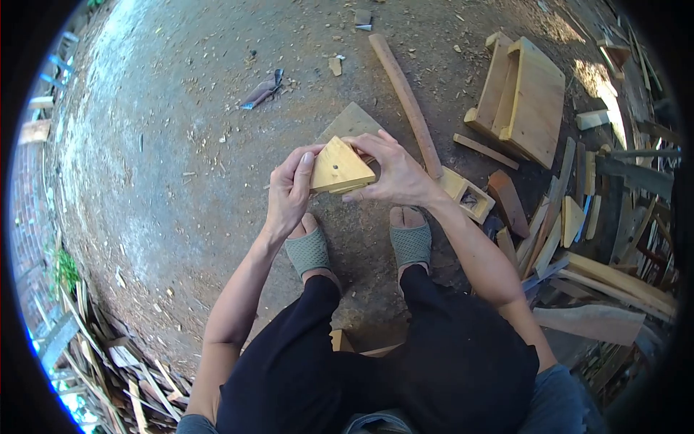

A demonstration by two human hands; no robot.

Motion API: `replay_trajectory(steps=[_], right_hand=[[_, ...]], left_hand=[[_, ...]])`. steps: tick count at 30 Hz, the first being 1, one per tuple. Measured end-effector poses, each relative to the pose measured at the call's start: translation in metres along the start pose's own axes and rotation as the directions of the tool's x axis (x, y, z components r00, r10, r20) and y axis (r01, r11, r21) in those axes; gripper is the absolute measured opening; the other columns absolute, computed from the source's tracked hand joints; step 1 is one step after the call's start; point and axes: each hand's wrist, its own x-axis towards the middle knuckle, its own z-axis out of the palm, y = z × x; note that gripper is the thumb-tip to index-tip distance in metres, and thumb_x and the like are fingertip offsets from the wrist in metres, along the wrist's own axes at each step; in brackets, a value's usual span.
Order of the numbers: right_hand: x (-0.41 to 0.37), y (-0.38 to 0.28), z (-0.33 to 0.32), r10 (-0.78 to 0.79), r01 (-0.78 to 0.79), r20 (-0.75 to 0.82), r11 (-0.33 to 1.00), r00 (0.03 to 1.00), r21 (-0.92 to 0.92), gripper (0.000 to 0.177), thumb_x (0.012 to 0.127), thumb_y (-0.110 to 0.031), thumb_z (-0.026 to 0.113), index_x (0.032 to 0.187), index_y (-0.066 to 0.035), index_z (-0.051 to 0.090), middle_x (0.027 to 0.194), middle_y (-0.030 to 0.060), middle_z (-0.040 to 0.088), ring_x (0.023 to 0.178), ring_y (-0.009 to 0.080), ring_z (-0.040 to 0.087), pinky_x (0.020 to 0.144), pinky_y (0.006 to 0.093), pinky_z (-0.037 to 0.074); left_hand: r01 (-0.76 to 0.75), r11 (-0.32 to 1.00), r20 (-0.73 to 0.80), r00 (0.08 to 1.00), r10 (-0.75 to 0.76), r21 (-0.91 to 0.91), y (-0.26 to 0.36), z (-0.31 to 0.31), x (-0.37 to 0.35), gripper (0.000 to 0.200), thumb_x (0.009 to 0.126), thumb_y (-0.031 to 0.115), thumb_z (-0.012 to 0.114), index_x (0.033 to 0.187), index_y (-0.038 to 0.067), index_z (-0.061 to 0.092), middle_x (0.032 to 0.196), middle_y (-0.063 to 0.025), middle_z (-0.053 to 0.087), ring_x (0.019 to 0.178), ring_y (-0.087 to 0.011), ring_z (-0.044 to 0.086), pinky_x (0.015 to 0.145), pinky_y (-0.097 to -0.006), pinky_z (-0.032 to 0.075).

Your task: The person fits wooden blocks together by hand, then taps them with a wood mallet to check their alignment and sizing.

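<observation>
Yellow wooden block point(337, 165), triangular top with dark spot: held above ground point(188, 130), close to flat board's point(350, 119) near edge. Left hand point(290, 181) grasping left side; right hand point(399, 173) gripping right side. Apparently mid-handling; next move calls for steady, balanced grip. Rightward: curved stick point(406, 101), wooden box point(452, 184). No legible labels, brands or writing.

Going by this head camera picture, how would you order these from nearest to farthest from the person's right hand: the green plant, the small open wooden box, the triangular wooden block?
From the right hand:
1. Triangular wooden block: held between both hands.
2. Small open wooden box: on the ground, to the right.
3. Green plant: far left edge.
</observation>
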Motion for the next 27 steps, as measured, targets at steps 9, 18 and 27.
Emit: replay_trajectory(steps=[9, 18, 27], right_hand=[[-0.002, -0.011, -0.011, 0.044, -0.047, 0.106, 0.999, 0.993, 0.022, 0.089, 0.065, -0.036, 0.088, 0.140, -0.008, 0.050, 0.122, 0.0093, 0.062, 0.117, 0.0215, 0.060, 0.114, 0.0421, 0.032], [-0.033, 0.015, -0.015, 0.108, -0.089, -0.030, 0.924, 0.994, 0.372, 0.055, 0.099, -0.029, 0.059, 0.146, -0.005, 0.043, 0.125, 0.0139, 0.062, 0.112, 0.0219, 0.061, 0.094, 0.0353, 0.049], [-0.106, -0.063, -0.003, 0.151, -0.062, -0.069, 0.721, 0.986, 0.690, 0.067, 0.094, -0.025, 0.069, 0.146, -0.002, 0.035, 0.127, 0.0148, 0.055, 0.104, 0.0199, 0.061, 0.085, 0.0305, 0.056]], left_hand=[[0.018, 1.000, 0.019, 1.000, -0.018, 0.025, 0.008, 0.000, -0.006, 0.032, 0.107, 0.021, 0.044, 0.120, 0.000, 0.065, 0.103, -0.0062, 0.070, 0.096, -0.0104, 0.063, 0.086, -0.0261, 0.050], [-0.101, 0.962, -0.134, 0.981, 0.139, 0.255, 0.031, 0.002, -0.038, 0.030, 0.107, 0.018, 0.044, 0.125, 0.003, 0.063, 0.105, -0.0122, 0.071, 0.100, -0.0149, 0.064, 0.089, -0.0299, 0.049], [-0.241, 0.915, 0.195, 0.963, 0.185, 0.322, 0.104, 0.016, -0.060, 0.037, 0.108, 0.024, 0.041, 0.139, 0.007, 0.053, 0.098, -0.0097, 0.066, 0.087, -0.0148, 0.061, 0.074, -0.0299, 0.051]])
